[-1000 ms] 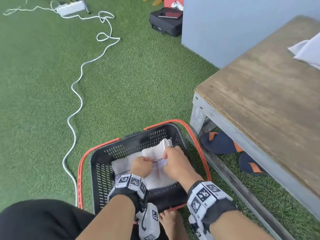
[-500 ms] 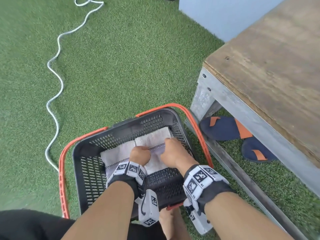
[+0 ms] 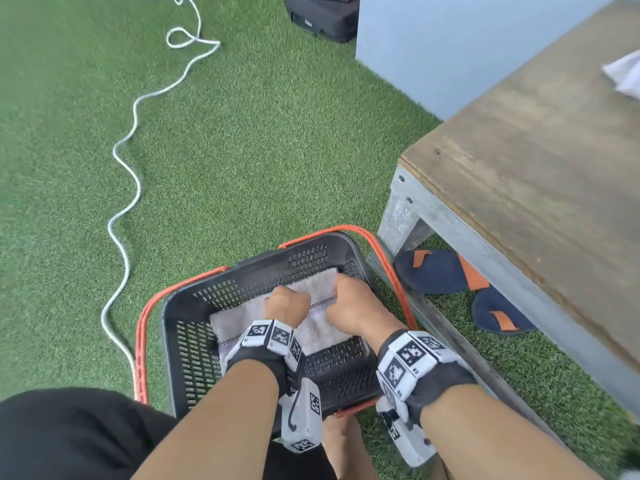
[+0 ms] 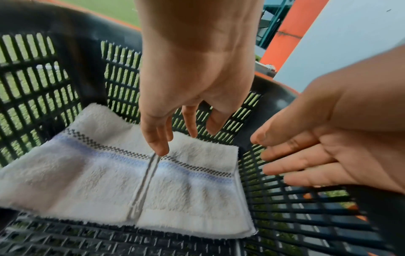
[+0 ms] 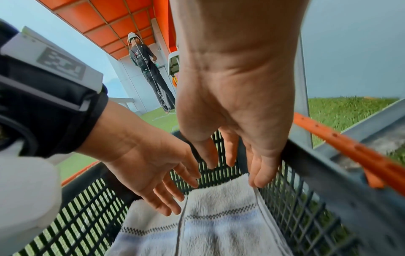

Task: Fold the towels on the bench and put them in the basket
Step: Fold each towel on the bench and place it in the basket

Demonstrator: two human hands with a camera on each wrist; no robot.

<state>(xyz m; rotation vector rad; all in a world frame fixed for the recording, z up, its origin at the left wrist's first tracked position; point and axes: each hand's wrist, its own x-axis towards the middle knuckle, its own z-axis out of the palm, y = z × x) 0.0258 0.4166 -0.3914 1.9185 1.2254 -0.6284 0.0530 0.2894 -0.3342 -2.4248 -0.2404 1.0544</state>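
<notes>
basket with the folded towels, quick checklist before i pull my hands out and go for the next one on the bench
1. Left hand free of cloth: ok, fingers straight, tips just over the towels.
2. Right hand free of cloth: ok, fingers straight, one tip near the right towel's far corner; contact cannot tell.
3. Two white folded towels with blue and checked stripes flat on the basket floor: ok, side by side, edges meeting.
4. Towels staying folded: ok, no layer lifted.
5. Black slotted plastic basket with orange handles upright on the grass: ok.
6. Another white towel waiting on the brown wooden bench: ok, at its far edge, folded or not cannot tell.
</notes>
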